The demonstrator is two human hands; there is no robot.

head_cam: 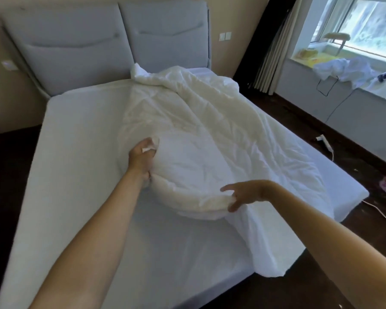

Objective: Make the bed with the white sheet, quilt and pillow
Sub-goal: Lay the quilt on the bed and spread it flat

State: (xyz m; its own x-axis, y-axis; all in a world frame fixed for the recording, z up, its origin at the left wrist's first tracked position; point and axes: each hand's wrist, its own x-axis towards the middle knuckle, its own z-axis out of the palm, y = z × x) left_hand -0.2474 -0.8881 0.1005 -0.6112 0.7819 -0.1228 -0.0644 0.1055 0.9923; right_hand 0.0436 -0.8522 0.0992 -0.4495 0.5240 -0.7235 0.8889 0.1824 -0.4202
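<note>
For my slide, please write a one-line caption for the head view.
Left hand grips the bunched white quilt on the sheeted bed; open right hand reaches for its near edge.

A: What stands behind the bed?
B: A grey padded headboard (107,39); a wall switch (225,36) lies to its right.
A: And at right?
B: A window (363,25), pale curtain (270,63), crumpled white cloth (343,71) on the sill, a white cable (328,148) on the dark floor (310,121).

Both arms reach forward; left hand (142,155) clenched, right hand (245,192) fingers spread.
</note>
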